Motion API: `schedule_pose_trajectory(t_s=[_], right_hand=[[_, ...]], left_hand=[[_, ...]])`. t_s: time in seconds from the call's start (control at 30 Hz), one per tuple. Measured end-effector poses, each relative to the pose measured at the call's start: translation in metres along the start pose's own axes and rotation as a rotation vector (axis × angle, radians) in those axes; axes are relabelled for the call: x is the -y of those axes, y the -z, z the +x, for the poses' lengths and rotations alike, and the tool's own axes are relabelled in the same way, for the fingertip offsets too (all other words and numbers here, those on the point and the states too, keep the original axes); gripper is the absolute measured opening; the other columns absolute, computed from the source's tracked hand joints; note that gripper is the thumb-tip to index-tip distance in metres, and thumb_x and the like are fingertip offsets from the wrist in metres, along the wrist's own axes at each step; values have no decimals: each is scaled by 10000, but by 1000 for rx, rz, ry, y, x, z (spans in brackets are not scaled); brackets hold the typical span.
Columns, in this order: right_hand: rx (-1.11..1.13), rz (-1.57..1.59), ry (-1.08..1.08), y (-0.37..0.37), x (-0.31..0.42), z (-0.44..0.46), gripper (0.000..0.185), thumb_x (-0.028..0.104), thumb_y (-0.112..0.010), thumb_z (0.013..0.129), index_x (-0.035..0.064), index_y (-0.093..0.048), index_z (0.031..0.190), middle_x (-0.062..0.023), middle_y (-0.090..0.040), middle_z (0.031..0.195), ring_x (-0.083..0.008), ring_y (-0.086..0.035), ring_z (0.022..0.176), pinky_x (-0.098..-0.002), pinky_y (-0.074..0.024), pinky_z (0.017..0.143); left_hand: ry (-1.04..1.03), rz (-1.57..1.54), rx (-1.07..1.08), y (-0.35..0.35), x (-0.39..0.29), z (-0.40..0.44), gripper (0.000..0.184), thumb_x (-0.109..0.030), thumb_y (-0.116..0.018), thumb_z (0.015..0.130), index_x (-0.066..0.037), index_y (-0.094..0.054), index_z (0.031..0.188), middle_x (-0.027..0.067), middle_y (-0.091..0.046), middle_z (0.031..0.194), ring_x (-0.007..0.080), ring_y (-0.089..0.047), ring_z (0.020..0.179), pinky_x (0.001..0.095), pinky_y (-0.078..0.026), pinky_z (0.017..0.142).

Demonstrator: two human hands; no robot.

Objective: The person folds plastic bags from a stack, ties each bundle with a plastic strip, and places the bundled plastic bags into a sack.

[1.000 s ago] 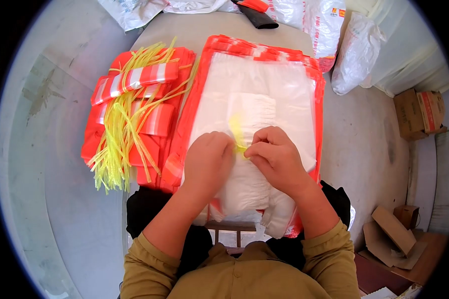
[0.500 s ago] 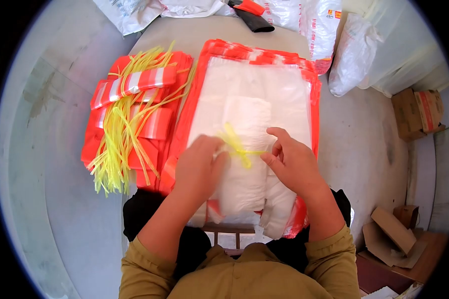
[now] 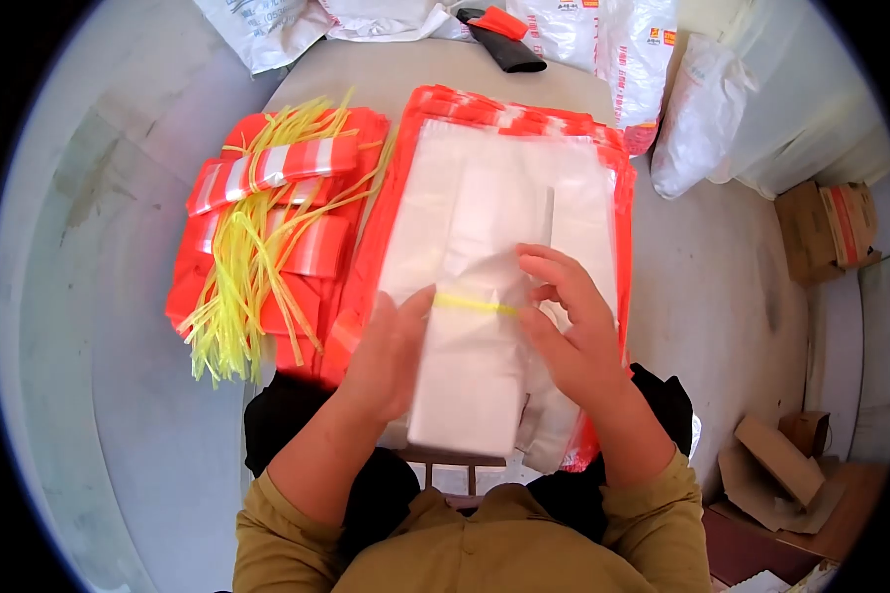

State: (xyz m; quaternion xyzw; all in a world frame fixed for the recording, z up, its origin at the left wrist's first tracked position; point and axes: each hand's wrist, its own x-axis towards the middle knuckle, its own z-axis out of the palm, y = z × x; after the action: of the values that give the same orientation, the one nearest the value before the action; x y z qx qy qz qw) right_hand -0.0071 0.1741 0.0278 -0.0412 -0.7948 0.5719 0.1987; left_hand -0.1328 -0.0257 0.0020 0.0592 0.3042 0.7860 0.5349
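A folded bundle of whitish plastic bags [image 3: 470,385] lies lengthwise in front of me, with a yellow tie strip [image 3: 475,302] around its middle. Along the bundle's left edge is my left hand [image 3: 386,356], fingers extended and slightly blurred. My right hand [image 3: 576,331] is at the other edge, its fingers apart and curved, the thumb near the end of the strip. Beneath the bundle is a wide stack of whitish bags with red edges [image 3: 618,227]. No knot shows on the bundle's upper face.
Left of the stack, folded red-and-white striped bundles [image 3: 311,247] lie under many loose yellow strips [image 3: 232,287]. White sacks [image 3: 638,59] and a black-and-red item [image 3: 509,44] are at the far edge. Cardboard boxes [image 3: 826,232] stand at right, with opened cardboard [image 3: 776,474] lower down.
The bundle has been turned over: the yellow knot and loose ends no longer show, and a smooth face with a flat strip is up. Both hands have moved to its sides.
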Motion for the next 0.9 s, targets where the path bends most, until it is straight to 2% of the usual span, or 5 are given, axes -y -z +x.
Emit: schedule_pose_trajectory(t_s=[0.37, 0.5, 0.67, 0.77, 0.9], right_hand=[[-62, -567, 345, 7, -27, 10, 570, 219, -679, 956, 42, -547, 1482, -184, -471, 1604, -381, -418, 1496, -530, -357, 1199], [473, -717, 225, 2, -28, 19, 676, 412, -637, 1009, 22, -497, 1542, -188, -460, 1633, -454, -389, 1518, -555, -295, 1243], [-47, -491, 681, 24, -18, 37, 731, 578, -525, 1034, 63, -516, 1552, -162, -457, 1646, -439, -375, 1536, -554, -287, 1243], [437, -708, 157, 15, -36, 30, 742, 632, -384, 1081, 74, -524, 1550, -181, -439, 1653, -433, -287, 1582, -557, -188, 1284], [95, -513, 207, 20, -36, 43, 673, 579, -368, 1099, 94, -561, 1523, -144, -431, 1668, -431, -282, 1583, -575, -174, 1284]], left_hand=[[121, 315, -242, -7, 12, 11, 636, 17, -588, 1006, -17, -344, 1593, 123, -561, 1474, 203, -588, 1316, 379, -474, 1136], [24, 467, -192, 0, 23, 11, 695, 72, -590, 972, -18, -326, 1608, 128, -569, 1469, 208, -579, 1333, 385, -464, 1145], [36, 468, -198, 12, 29, 11, 729, 105, -567, 948, -20, -313, 1619, 134, -577, 1465, 208, -580, 1338, 384, -460, 1150], [51, 460, -192, 9, 26, 14, 719, 109, -550, 951, -17, -316, 1619, 135, -582, 1463, 206, -588, 1332, 379, -468, 1141], [53, 403, -184, 10, 26, 12, 705, 111, -535, 956, -15, -327, 1618, 134, -602, 1441, 208, -610, 1310, 378, -491, 1117]])
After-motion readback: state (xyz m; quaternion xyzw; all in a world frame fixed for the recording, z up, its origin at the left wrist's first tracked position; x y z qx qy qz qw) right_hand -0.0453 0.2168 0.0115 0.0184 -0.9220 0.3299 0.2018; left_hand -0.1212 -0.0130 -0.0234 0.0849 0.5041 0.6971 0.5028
